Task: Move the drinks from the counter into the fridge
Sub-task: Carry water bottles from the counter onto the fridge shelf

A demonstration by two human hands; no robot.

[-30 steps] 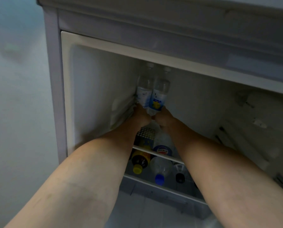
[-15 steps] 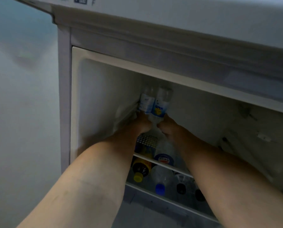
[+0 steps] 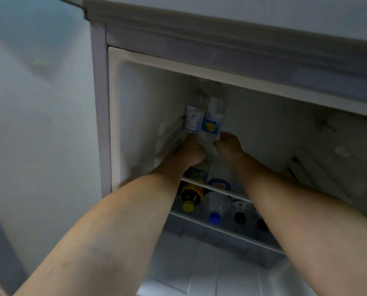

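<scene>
— Where are the hands?

— Both reach deep into the open fridge [image 3: 101, 107]. The left hand [image 3: 192, 151] is at the foot of a clear bottle with a white and blue label [image 3: 193, 118], which stands upright in the back left corner, against the side wall. The right hand [image 3: 228, 144] is at the foot of a second clear bottle with a blue and yellow label [image 3: 213, 122], which stands just beside the first, touching it.

— Are the fingers clenched on them?

— The left ones are curled at the base of its bottle and seem to grip it; the fingertips are hidden behind the hand. The right fingers are bent toward the lower part of the other bottle and touch it, but I cannot tell if they truly grasp it: the spot is dim and blurred.

— What do the bottles stand on?

— The upper shelf [image 3: 216, 190], whose white front edge shows between the forearms.

— And lower down?

— Below that edge more drinks lie on their sides with their caps toward the camera: a dark bottle with a yellow cap [image 3: 190, 198], a clear bottle with a blue cap [image 3: 215, 207], and two with dark caps [image 3: 240, 216] further right. A round lid with a red and blue mark [image 3: 219, 184] shows just above the shelf edge.

— Anything outside?

— A pale wall [image 3: 35, 146] to the left.
</scene>
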